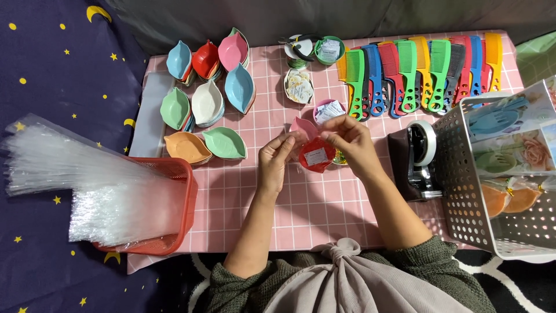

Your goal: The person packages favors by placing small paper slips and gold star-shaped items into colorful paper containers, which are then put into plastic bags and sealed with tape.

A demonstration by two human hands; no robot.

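Hands meet at frame centre above the counter: left hand and right hand each pinch the red leaf-shaped dish and pink dish stacked between them. Dish long axis runs upper left to lower right; both hands equally near.

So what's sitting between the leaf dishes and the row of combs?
In the head view, small round tins, some holding paper cards, lie between the leaf dishes and the combs.
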